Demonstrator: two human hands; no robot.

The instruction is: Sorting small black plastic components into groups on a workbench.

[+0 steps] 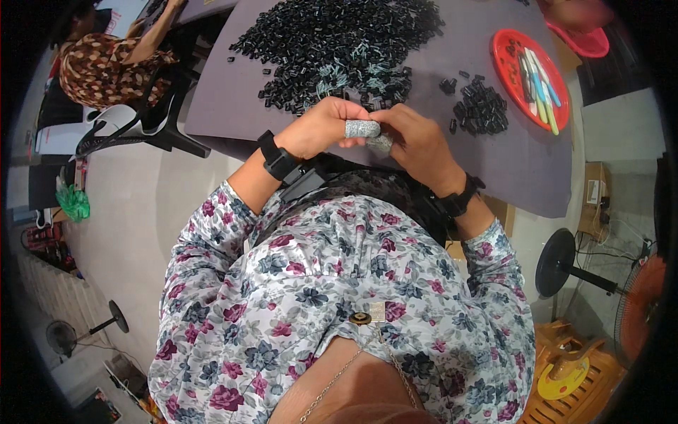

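Meeting close together above the near edge of a dull purple-grey covered table [522,166], a person's two bare hands work fingertip to fingertip. The left hand [319,128] comes in from the left, its fingers curled inward; the right hand [422,145] bends over from the right, its fingertips touching those of the left. Both seem drawn into a pinch, but whatever lies between them is hidden, so I cannot tell if either grips a piece. A speckled grey-and-white finger cover [362,128] shows at the left fingertips, with a second one partly visible just below it, beside the right hand. Black bands circle both wrists.

Just beyond the hands spreads a broad heap of small, shiny black plastic pieces [332,42], with slim pale grey-green pieces [332,79] scattered through its near side. To the right of the hands lies a smaller pile of similar black pieces [482,107]. Right of that pile, a round red plastic tray [503,53] holds slender tools with white, blue and green handles [540,88]. At the upper left, a co-worker in a brown patterned top [106,69] sits at another table.
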